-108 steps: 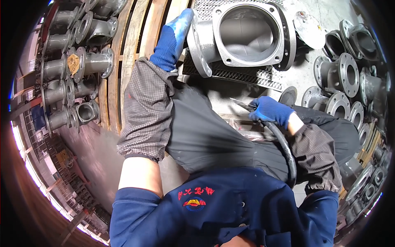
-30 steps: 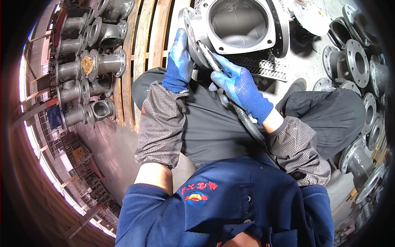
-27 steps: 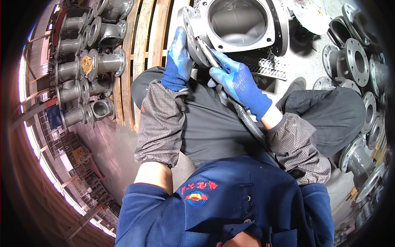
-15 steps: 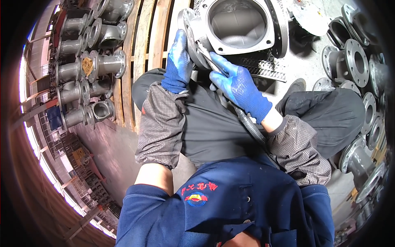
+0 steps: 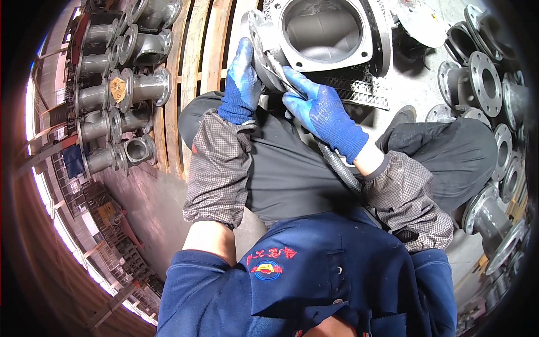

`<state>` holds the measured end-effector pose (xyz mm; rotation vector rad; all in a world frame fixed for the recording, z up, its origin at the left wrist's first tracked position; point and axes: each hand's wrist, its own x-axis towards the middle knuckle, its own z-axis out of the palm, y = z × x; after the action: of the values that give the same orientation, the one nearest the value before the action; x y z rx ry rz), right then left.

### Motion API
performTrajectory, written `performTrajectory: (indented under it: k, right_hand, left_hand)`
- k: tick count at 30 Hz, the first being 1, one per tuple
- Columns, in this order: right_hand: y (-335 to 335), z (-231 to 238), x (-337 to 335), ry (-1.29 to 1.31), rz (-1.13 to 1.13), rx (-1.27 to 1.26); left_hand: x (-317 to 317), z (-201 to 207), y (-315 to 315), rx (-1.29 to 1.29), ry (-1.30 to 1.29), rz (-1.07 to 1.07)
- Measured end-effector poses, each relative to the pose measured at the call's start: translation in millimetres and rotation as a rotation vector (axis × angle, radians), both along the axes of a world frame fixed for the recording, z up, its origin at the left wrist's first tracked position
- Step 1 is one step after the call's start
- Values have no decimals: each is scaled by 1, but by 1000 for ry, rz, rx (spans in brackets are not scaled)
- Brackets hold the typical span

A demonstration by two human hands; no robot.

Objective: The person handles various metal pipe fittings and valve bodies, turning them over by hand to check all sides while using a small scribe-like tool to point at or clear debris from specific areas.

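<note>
Grey casting [image 5: 323,36] top centre, over grating [image 5: 359,92] | left hand [image 5: 243,81]: fingers straight along flange [image 5: 258,45] rim, grip cannot be told | right hand [image 5: 323,109]: wrapped round slim tool [image 5: 283,78], tip at flange edge | floor [image 5: 418,92] shows between casting and right-side pipes [image 5: 460,84]

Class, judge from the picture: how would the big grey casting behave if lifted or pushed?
The casting is probably heavy, given its thick metal rim. It looks rigid, so it should not flex. Its protruding flange would likely hinder smooth rolling.
</note>
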<state>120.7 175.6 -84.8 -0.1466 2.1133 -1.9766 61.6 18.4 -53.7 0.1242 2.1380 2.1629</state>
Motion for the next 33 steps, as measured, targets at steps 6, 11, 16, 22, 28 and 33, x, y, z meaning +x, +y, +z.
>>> performTrajectory:
  k: [6, 11, 16, 22, 28, 33]
  right_hand:
    - [-5, -1, 1, 24, -9, -31]
    - [-1, 12, 4, 64, -2, 75]
    - [-3, 3, -6, 65, -4, 97]
    - [-2, 6, 11, 14, 4, 103]
    - [-12, 0, 4, -57, 1, 3]
    - [-13, -5, 9, 33, -87, -29]
  left_hand:
    - [-4, -9, -7, 312, -216, 20]
    - [-2, -5, -4, 393, -176, 7]
    - [1, -4, -2, 210, -137, -31]
    - [-2, -8, -7, 105, -87, -40]
    - [-6, -17, -15, -49, -52, -26]
    - [0, -4, -3, 101, -131, -5]
